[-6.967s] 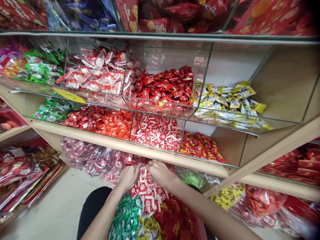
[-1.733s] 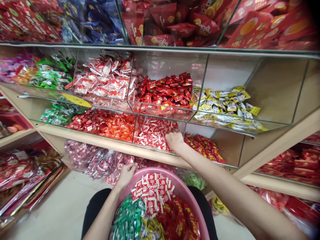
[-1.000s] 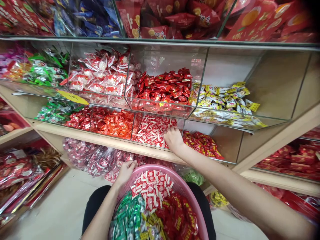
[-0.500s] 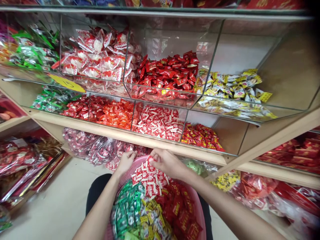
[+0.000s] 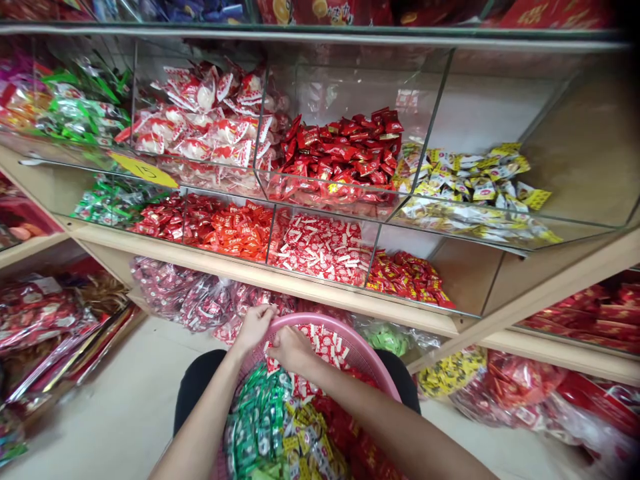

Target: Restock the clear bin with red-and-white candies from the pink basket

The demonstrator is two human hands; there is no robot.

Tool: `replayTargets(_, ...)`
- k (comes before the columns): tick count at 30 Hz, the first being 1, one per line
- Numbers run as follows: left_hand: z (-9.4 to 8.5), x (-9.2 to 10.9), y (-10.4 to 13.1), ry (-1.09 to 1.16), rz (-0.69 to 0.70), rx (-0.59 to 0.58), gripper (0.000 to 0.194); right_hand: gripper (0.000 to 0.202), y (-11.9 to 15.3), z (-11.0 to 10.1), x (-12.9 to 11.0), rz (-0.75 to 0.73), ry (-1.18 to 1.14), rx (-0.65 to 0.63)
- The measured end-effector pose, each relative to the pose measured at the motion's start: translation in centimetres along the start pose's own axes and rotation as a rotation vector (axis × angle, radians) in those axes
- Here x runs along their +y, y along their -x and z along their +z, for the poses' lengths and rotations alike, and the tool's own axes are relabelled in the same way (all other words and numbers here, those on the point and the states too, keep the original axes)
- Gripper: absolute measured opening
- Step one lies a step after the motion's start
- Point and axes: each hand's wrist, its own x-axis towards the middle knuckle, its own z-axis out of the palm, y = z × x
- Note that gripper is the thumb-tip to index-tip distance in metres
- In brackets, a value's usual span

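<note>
A pink plastic basket (image 5: 327,321) sits between my knees, filled with wrapped candies in colour groups. At its upper left rim my left hand (image 5: 256,325) is closed on the edge. My right hand (image 5: 291,349) is inside the basket, fingers curled around red-and-white candy at the far left of that group; its fingertips are partly hidden. Red-and-white candies (image 5: 327,343) lie along the far side. Green candies (image 5: 257,413) fill the left, yellow-and-white ones (image 5: 310,443) the near middle. Dark red candies (image 5: 345,427) on the right are partly covered by my right forearm.
A wooden shelf (image 5: 240,272) with clear bins stands just beyond the basket. Its lower row has a bin of red-and-white candies (image 5: 323,247) and red ones (image 5: 410,273). A yellow price tag (image 5: 144,170) hangs at left. Bagged sweets (image 5: 195,293) lie under the shelf.
My right hand has moved left and down, from the far rim into the red-and-white candies near my left hand. The left hand stays on the rim. The view has shifted slightly.
</note>
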Motion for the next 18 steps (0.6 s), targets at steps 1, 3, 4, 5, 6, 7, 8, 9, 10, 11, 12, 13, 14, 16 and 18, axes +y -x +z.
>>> replayTargets(1,0.0,0.0,0.0,0.002,0.000,0.000,0.032,0.009,0.0,0.2,-0.2,0.010,0.019,0.003)
replayTargets(3,0.0,-0.1,-0.1,0.006,-0.001,-0.001,0.033,0.009,-0.1,0.7,-0.4,0.026,0.055,0.007)
replayTargets(4,0.0,-0.1,-0.1,0.007,0.000,-0.001,0.033,0.011,-0.1,1.0,-0.4,0.032,0.072,0.009)
replayTargets(5,0.0,-0.1,-0.1,0.007,0.000,-0.001,0.033,0.013,-0.2,1.2,-0.4,0.035,0.089,0.010)
replayTargets(6,0.0,-0.1,-0.1,0.006,0.001,0.000,0.033,0.014,-0.2,1.4,-0.4,0.036,0.105,0.012)
replayTargets(7,0.0,-0.1,0.0,0.005,0.003,0.000,0.033,0.016,-0.2,1.6,-0.3,0.036,0.120,0.013)
replayTargets(8,0.0,-0.1,0.0,0.003,0.006,0.000,0.032,0.016,-0.2,1.7,-0.4,0.034,0.135,0.014)
replayTargets(9,0.0,0.0,0.0,0.002,0.008,-0.001,0.032,0.017,-0.1,1.8,-0.4,0.030,0.149,0.014)
replayTargets(10,0.0,0.0,0.0,0.001,0.010,-0.001,0.032,0.018,-0.1,1.8,-0.4,0.025,0.162,0.015)
replayTargets(11,0.0,0.0,0.0,0.000,0.010,0.000,0.032,0.018,0.0,1.9,-0.5,0.019,0.175,0.014)
replayTargets(12,0.0,0.0,0.0,0.000,0.010,0.000,0.032,0.019,0.1,1.9,-0.6,0.012,0.187,0.013)
replayTargets(13,0.0,-0.1,0.0,0.000,0.010,0.001,0.032,0.019,0.2,1.9,-0.7,0.007,0.199,0.012)
replayTargets(14,0.0,-0.1,-0.1,0.000,0.010,0.001,0.032,0.020,0.3,1.9,-0.8,0.002,0.210,0.012)
replayTargets(16,0.0,-0.3,-0.1,0.002,0.011,-0.002,0.032,0.021,0.4,2.1,-0.9,-0.004,0.231,0.010)
replayTargets(18,0.0,-0.4,-0.1,0.003,0.013,-0.006,0.031,0.020,0.3,2.5,-1.0,-0.014,0.250,0.002)
